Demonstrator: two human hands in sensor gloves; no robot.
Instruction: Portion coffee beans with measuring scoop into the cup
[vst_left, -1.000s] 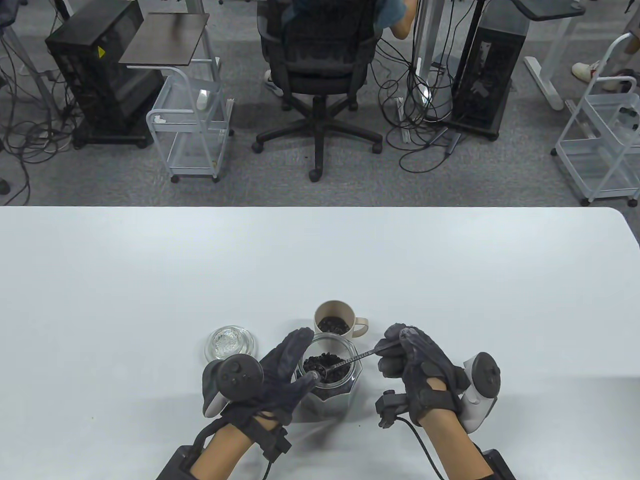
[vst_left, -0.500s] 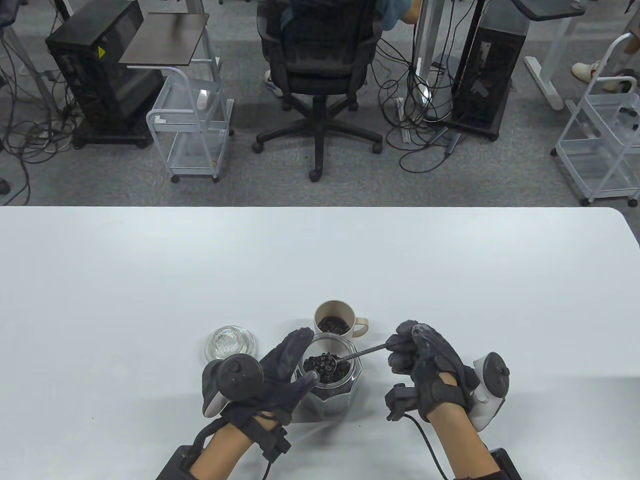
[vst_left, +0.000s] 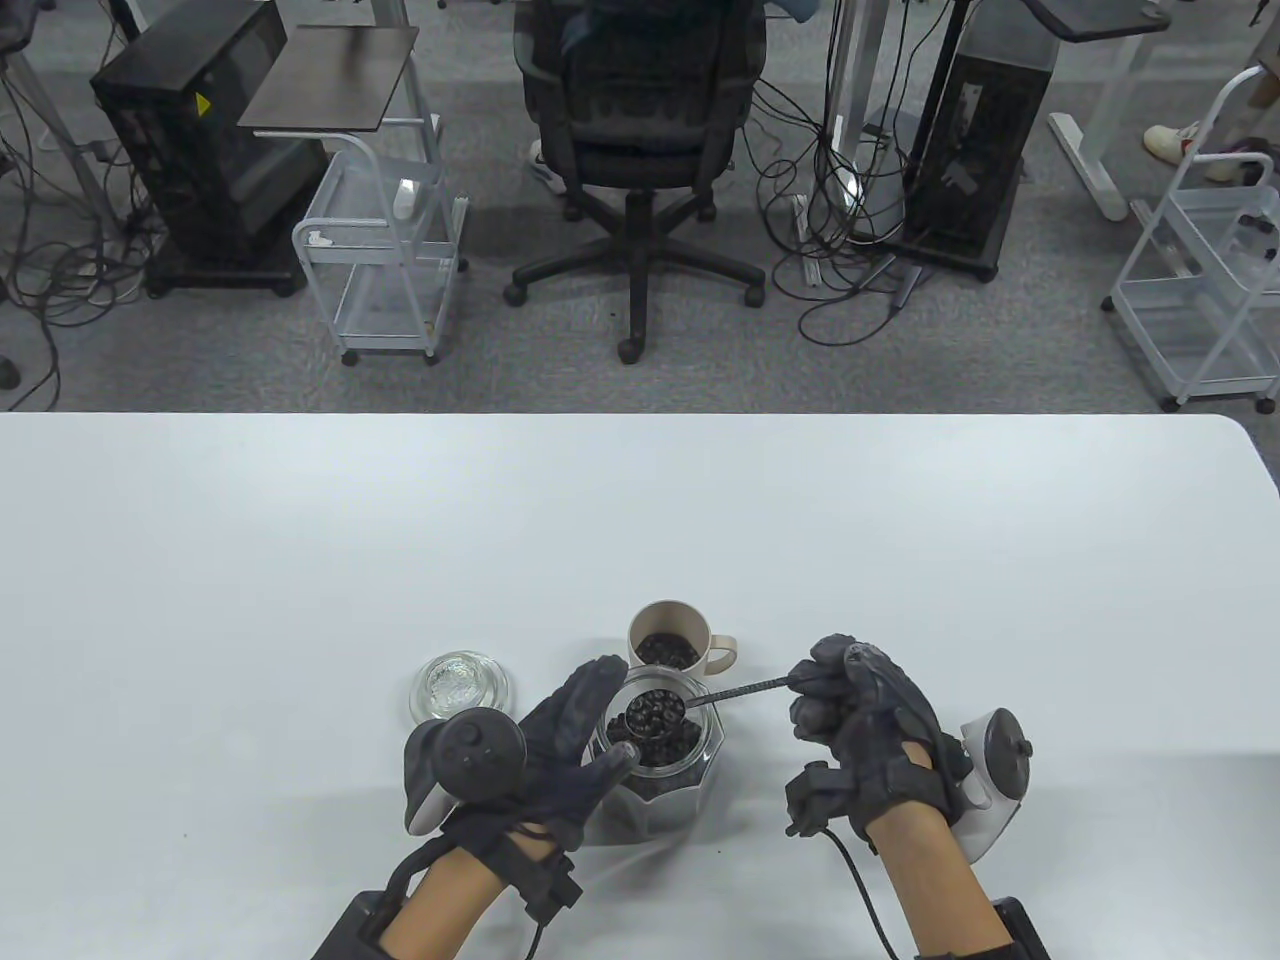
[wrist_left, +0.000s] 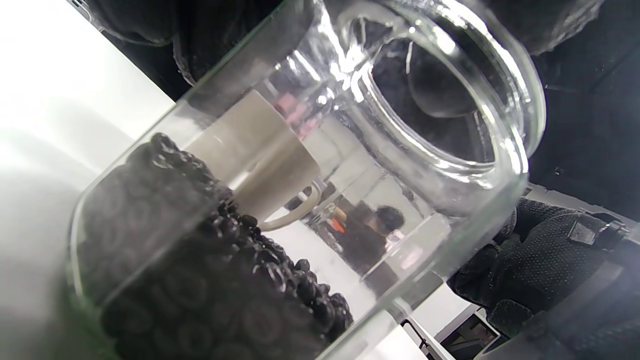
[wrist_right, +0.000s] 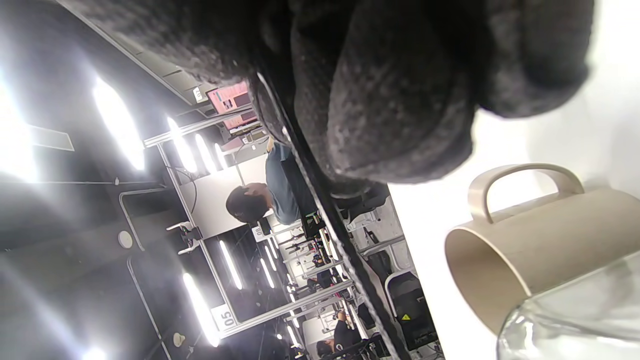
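Note:
A glass jar (vst_left: 700, 745) of coffee beans (vst_left: 672, 752) stands near the table's front edge. My left hand (vst_left: 570, 750) grips it from the left, fingers curled round its wall. My right hand (vst_left: 850, 700) pinches the handle of a metal measuring scoop (vst_left: 745, 689); its bowl (vst_left: 655, 712), heaped with beans, hovers over the jar's mouth. Just behind the jar stands a beige cup (vst_left: 670, 640) with beans in it, handle to the right. The left wrist view shows the jar (wrist_left: 310, 200) close up with beans (wrist_left: 200, 280) at its bottom. The right wrist view shows the cup (wrist_right: 540, 240) on its side.
A glass lid (vst_left: 458, 685) lies left of the jar. The white table (vst_left: 300, 560) stretches far to both sides. Beyond its far edge are an office chair (vst_left: 640, 130), wire carts (vst_left: 385, 250) and computer towers.
My right hand lifted the scoop out of the beans; its bowl rose, now full, to the jar's mouth. The hand shifted slightly right and up. The left hand stayed put.

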